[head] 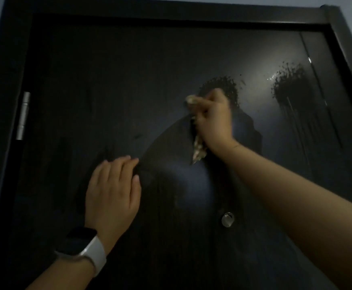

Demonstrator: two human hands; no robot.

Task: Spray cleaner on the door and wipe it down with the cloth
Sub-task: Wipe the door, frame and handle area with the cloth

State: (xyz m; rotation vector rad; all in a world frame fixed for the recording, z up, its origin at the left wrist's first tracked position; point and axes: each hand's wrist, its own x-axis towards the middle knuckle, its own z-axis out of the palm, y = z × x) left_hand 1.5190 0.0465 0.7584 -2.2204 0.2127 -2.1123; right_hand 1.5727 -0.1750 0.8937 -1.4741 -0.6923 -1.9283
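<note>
Left hand lies flat on the door, fingers together — right hand grips the cloth.

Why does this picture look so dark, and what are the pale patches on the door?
Head view: the room is dim, so the dark door swallows most detail. The pale patches are glare from a light reflecting off its glossy surface, brightest near the spray droplets. The right hand and its cloth look slightly smeared. The wide lens tilts the door frame inward.
</note>
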